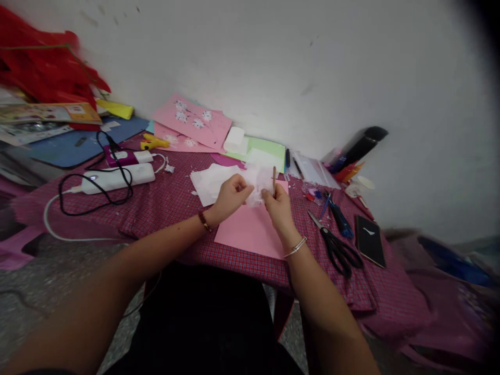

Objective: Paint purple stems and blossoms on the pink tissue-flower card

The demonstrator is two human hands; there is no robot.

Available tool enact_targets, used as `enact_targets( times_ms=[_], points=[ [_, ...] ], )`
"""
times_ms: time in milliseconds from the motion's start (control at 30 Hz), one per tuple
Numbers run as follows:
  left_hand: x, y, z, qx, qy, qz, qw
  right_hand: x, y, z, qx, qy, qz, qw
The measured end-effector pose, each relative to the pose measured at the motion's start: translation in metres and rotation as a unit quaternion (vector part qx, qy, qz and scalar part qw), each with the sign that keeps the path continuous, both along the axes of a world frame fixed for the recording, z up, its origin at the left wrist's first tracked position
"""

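Note:
Over a pink sheet (250, 229), a thin, see-through piece of white tissue paper (255, 183) hangs between my two hands. My left hand (233, 194) has its thumb and fingertips pinched together at the paper's left edge. On the other side, my right hand (279, 204) grips the paper between thumb and fingers. A slim brown stick (274, 179) also stands up from the right hand, its lower part hidden by the fingers. Beneath and beside the left hand lie loose white sheets (213, 182).
Black-handled scissors (336, 247), a blue cutter (340, 219) and a black notebook (370, 240) lie at right. Pink cards with white flowers (195, 122) lean at the back. A white power strip (117, 178) with tangled cables and a yellow glue gun (153, 141) are at left.

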State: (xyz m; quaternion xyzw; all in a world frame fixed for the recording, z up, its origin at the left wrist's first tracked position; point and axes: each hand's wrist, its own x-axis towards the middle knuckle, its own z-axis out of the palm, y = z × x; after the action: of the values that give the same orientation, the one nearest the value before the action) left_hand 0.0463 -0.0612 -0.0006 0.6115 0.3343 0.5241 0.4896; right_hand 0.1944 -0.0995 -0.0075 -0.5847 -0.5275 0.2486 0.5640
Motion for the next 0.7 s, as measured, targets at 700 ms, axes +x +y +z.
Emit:
enact_targets(
  times_ms=[700],
  points=[
    [0.0, -0.004, 0.004, -0.159, 0.061, -0.106, 0.98, -0.003, -0.001, 0.0, -0.011, -0.02, 0.009, 1.0]
  ],
)
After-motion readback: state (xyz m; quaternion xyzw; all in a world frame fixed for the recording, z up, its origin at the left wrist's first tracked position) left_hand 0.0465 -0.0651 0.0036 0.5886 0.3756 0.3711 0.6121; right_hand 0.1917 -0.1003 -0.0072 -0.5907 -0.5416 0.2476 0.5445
